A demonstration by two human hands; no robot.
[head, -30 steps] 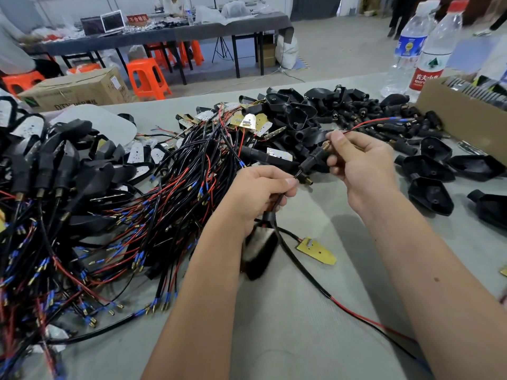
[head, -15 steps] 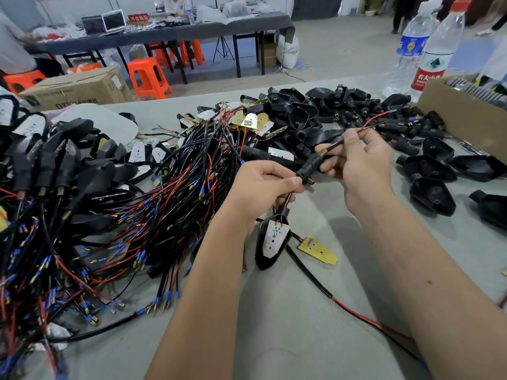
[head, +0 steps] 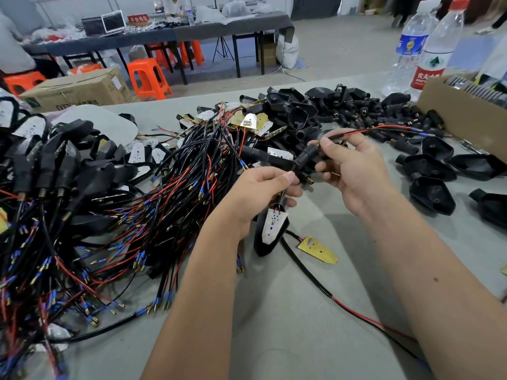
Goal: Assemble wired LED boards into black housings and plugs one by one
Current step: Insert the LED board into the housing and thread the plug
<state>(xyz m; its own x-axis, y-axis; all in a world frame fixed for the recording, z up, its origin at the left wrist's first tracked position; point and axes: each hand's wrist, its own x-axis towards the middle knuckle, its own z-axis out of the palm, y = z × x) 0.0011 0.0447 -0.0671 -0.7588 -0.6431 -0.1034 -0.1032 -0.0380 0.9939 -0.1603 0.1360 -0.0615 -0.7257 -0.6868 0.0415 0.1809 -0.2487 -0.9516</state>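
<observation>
My left hand [head: 258, 193] grips the wire just above a black housing [head: 267, 237] with its white LED board [head: 274, 224] hanging over the grey worktop [head: 288, 325], while my right hand [head: 354, 171] pinches the black plug [head: 306, 157] threaded on that red-and-black wire [head: 365, 131].

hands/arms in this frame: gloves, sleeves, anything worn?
Left hand and right hand are bare, no gloves. Both forearms are uncovered as far as the frame shows, no sleeves visible. No watch, rings or wristbands visible. Fingernails are short.
</observation>
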